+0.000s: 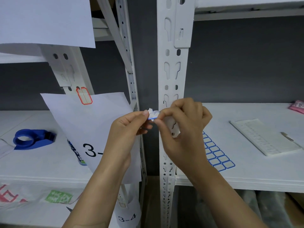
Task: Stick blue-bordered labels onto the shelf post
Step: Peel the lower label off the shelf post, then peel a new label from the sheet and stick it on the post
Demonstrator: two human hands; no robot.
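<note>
Holding a small blue-bordered label point(153, 114) between both hands, you look to be at the peel-or-ready stage: the piece is pinched in mid-air just left of the white shelf post point(171, 74), not yet pressed to it. Label looks crumpled or partly folded; whether its backing is off cannot be told.

Left hand point(126, 129): thumb and forefinger nipped on the label's left end, other fingers curled under, wrist angled up from lower left. Right hand point(182, 127): fingertips closed on the label's right end, knuckles bunched and raised, hand lying across the front of the post and hiding part of it.

Supply: blue label sheet point(217, 155) lies flat on the right shelf board point(246, 175), partly behind your right wrist.

Next move, as a judgement: flatten the label, get the sticky face toward the post, pick a plain stretch between the slots, lay one edge first and rub across. Risk: the sticky side folding on itself while both pinches are this close.

Nearby: red-bordered label point(83, 95) on the left post; blue tape dispenser point(32, 139) on the left shelf.
</note>
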